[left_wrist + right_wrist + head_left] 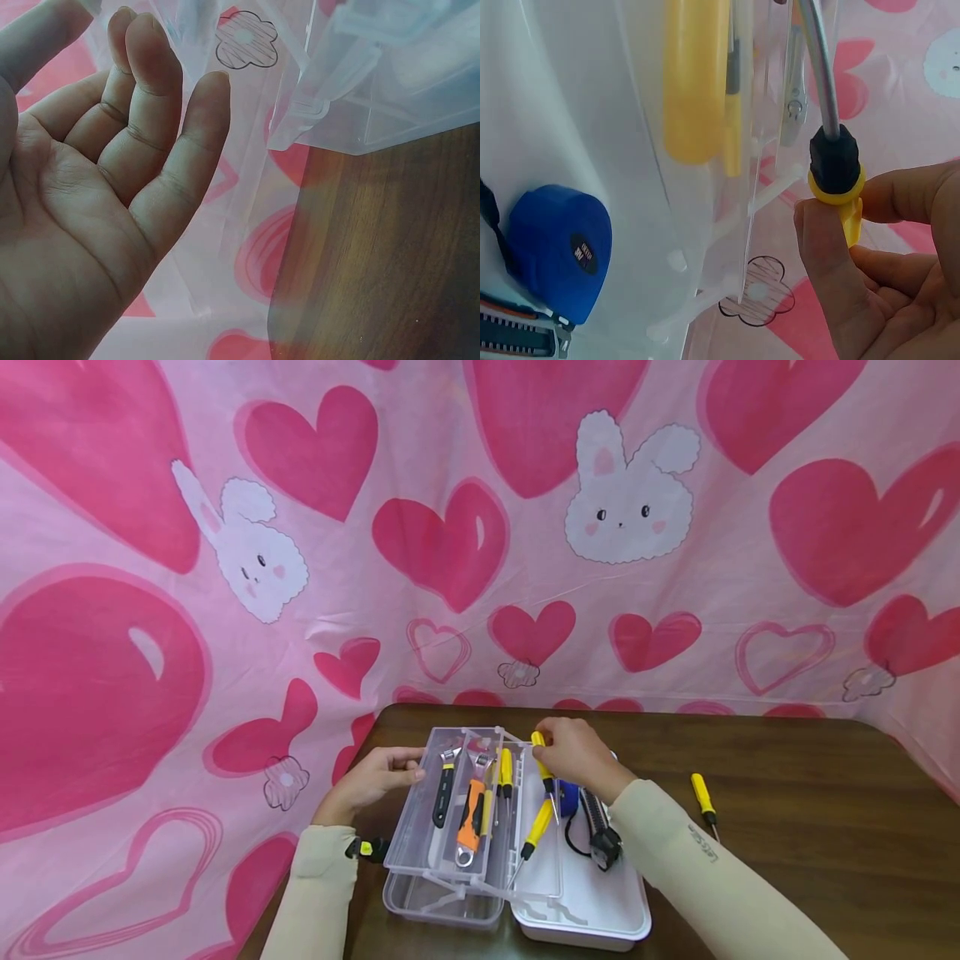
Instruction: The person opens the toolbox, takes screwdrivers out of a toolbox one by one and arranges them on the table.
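Note:
My right hand (581, 752) pinches a screwdriver (545, 768) by its yellow handle above the white toolbox (622, 914); its shaft points down. In the right wrist view, thumb and fingers hold the handle just behind its black collar. My left hand (375, 781) is at the left edge of the clear upper tray (408, 852), fingers loosely bent; whether they touch it I cannot tell. That tray holds a black-handled adjustable wrench (445, 793) and an orange-handled one (471, 818). Another yellow screwdriver (537, 831) leans across the toolbox, and a further yellow handle (506, 768) stands behind the tray's right side.
A blue tape measure (559, 251) and a black tool with a cord (602, 839) lie in the white toolbox. One yellow screwdriver (702, 797) lies on the brown table (817, 827) to the right. A pink heart-patterned cloth (525, 568) hangs behind and at the left.

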Action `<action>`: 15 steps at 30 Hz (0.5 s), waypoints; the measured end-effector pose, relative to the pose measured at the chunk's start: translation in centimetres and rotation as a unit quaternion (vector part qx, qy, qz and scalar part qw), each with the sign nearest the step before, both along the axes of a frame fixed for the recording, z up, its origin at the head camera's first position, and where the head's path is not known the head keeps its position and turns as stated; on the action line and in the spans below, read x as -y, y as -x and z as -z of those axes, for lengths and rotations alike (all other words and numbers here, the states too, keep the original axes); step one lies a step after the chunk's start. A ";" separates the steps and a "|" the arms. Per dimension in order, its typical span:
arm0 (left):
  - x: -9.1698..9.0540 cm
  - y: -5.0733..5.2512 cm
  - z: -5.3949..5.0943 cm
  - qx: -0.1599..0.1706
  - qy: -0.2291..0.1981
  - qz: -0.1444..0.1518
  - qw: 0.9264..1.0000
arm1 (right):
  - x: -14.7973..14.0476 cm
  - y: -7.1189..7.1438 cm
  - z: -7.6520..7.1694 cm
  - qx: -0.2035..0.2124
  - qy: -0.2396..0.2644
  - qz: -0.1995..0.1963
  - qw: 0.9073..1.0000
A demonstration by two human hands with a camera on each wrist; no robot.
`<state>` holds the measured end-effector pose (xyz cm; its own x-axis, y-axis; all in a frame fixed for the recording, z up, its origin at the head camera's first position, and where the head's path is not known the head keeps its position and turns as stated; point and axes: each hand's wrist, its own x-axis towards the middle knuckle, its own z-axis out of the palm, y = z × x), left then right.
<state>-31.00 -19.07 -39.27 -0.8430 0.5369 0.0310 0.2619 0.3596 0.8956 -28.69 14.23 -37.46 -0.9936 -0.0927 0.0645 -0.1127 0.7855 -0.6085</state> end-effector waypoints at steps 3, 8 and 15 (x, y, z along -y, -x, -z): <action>0.0 0.0 0.0 -0.001 0.002 -0.002 1.000 | -0.4 -0.1 0.1 0.002 0.000 0.006 1.000; 0.0 0.0 0.0 -0.001 0.001 -0.001 1.000 | -1.2 -0.3 0.3 0.004 0.003 0.016 1.000; 0.1 0.0 0.1 -0.006 -0.002 0.004 1.000 | -2.0 -0.5 0.7 0.005 0.000 0.016 1.000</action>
<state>-30.99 -19.16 -39.33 -0.8380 0.5438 0.0441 0.2761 0.3530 0.8940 -28.18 16.19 -38.15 -0.9966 -0.0614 0.0544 -0.0818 0.7885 -0.6096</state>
